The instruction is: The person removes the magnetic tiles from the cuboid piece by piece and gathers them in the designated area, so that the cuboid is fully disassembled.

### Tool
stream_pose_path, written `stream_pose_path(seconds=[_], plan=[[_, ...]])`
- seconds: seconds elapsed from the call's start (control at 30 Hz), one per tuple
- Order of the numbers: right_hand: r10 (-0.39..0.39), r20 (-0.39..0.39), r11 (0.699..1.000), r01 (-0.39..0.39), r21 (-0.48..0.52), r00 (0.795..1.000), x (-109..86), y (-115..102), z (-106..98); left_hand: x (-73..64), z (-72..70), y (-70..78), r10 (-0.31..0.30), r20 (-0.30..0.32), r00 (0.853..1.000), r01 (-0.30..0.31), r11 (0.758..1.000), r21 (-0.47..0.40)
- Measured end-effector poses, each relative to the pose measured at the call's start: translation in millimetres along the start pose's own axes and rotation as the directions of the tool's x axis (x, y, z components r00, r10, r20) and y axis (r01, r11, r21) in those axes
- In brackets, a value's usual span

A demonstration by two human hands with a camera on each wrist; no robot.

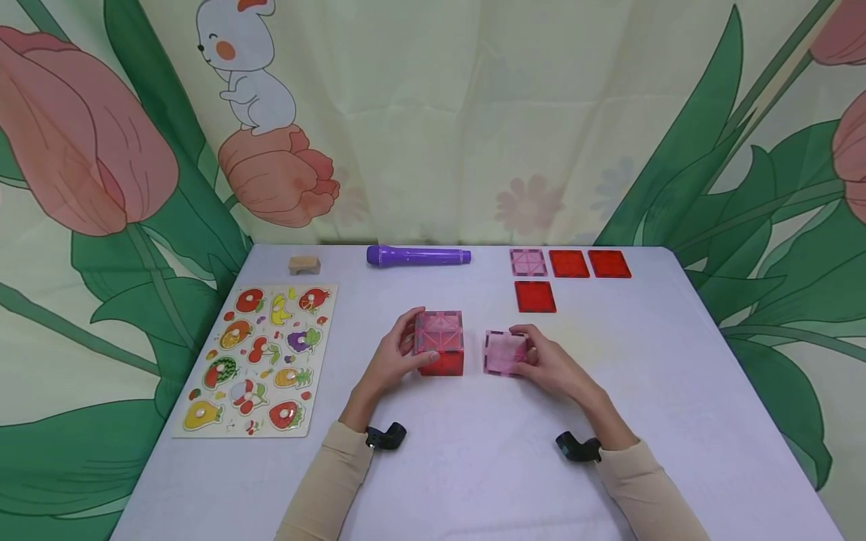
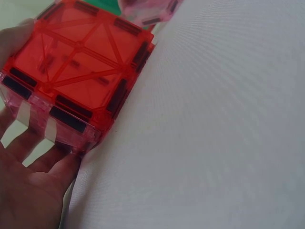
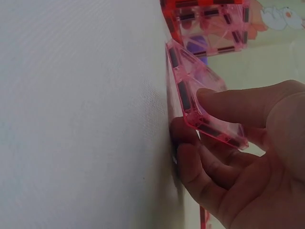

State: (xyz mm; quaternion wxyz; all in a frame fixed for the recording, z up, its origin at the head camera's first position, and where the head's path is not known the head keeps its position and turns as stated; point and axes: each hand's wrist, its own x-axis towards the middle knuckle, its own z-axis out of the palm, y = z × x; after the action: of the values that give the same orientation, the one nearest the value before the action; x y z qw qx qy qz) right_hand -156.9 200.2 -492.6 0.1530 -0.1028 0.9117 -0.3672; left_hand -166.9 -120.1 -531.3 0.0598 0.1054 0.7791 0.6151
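A cube of magnetic tiles (image 1: 441,364) stands on the table in front of me, its front red and its top pink and see-through. My left hand (image 1: 398,353) grips it from the left, thumb at the front and fingers round the far side. In the left wrist view the cube's red face (image 2: 78,59) fills the upper left. To the right of the cube, my right hand (image 1: 549,367) pinches a loose pink square magnetic tile (image 1: 499,355) by its right side. The right wrist view shows that tile (image 3: 209,83) tilted, close over the white cloth, with the thumb on its face.
Several flat tiles lie at the back right: one pink tile (image 1: 528,262) and red tiles (image 1: 569,264). A purple toy microphone (image 1: 419,257) and a small wooden block (image 1: 304,264) lie along the back edge. A fruit puzzle board (image 1: 260,361) covers the left side.
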Motion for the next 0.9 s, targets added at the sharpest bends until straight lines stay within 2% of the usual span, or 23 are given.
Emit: stream_pose_path(seconds=[0.13, 0.27, 0.4, 0.57, 0.63, 0.77, 0.9], plan=[[0.024, 0.008, 0.998, -0.024, 0.053, 1.000, -1.3, 5, -3, -0.1, 0.2, 0.1, -0.004, -0.001, 1.000, 0.004, 1.000, 0.001], [0.035, 0.006, 0.987, -0.035, 0.158, 0.999, -2.0, 12, -7, -0.5, 0.5, 0.7, -0.008, -0.002, 1.000, 0.008, 1.000, 0.003], [0.037, -0.040, 0.978, -0.028, 0.205, 0.998, -2.6, 18, -13, 0.2, 0.7, -0.1, -0.008, -0.001, 1.000, 0.008, 1.000, 0.000], [0.072, -0.118, 0.977, -0.046, 0.208, 0.990, -5.2, 21, -23, -0.3, 1.1, 5.9, -0.052, 0.009, 0.999, 0.052, 0.999, 0.000], [0.095, -0.159, 0.974, -0.059, 0.219, 0.983, -6.0, 23, -27, 0.2, 1.0, 6.4, -0.067, 0.014, 0.998, 0.067, 0.998, 0.000], [0.142, -0.251, 0.966, -0.079, 0.244, 0.958, -6.6, 26, -35, 2.0, 0.5, 1.6, -0.057, 0.013, 0.998, 0.057, 0.998, -0.005], [0.227, -0.352, 0.950, -0.126, 0.286, 0.908, -6.6, 30, -43, 1.2, 0.7, 0.6, -0.041, 0.008, 0.999, 0.041, 0.999, -0.011]])
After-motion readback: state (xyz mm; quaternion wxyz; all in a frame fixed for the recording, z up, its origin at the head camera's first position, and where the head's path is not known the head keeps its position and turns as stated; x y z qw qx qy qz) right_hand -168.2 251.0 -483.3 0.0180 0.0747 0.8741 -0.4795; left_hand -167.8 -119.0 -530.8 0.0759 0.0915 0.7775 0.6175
